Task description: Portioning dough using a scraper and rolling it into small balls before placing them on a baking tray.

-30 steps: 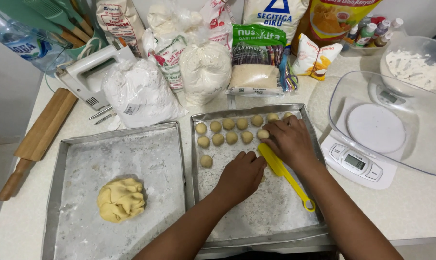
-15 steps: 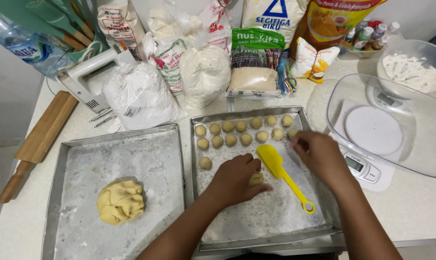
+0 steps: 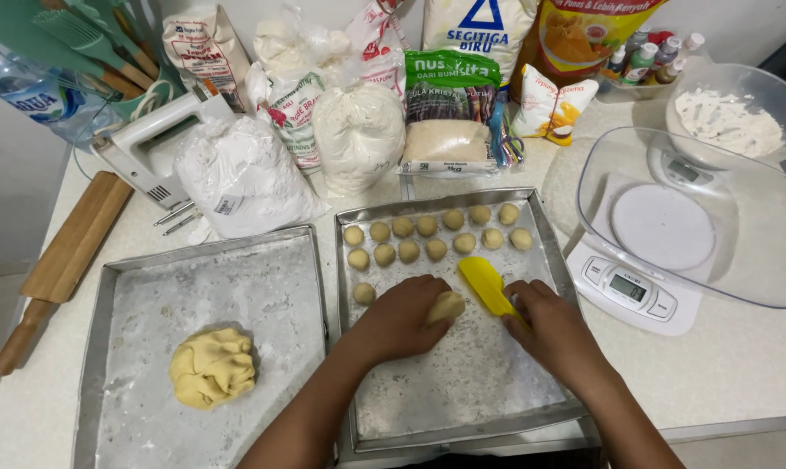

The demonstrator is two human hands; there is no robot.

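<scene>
Yellow spatula (image 3: pixel 487 285) gripped by right hand (image 3: pixel 555 332); left hand (image 3: pixel 403 316) pinches dough piece (image 3: pixel 446 307); roughly thirteen balls (image 3: pixel 426 227), two trays (image 3: pixel 549 252).

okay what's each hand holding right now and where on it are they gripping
The left hand pinches a small piece of dough at its fingertips, over the floured tray. The right hand holds the yellow spatula by its handle, blade pointing away.

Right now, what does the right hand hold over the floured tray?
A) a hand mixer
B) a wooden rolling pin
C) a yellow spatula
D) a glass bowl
C: the right hand grips the yellow spatula, blade up, beside the dough piece in the left hand.
</scene>
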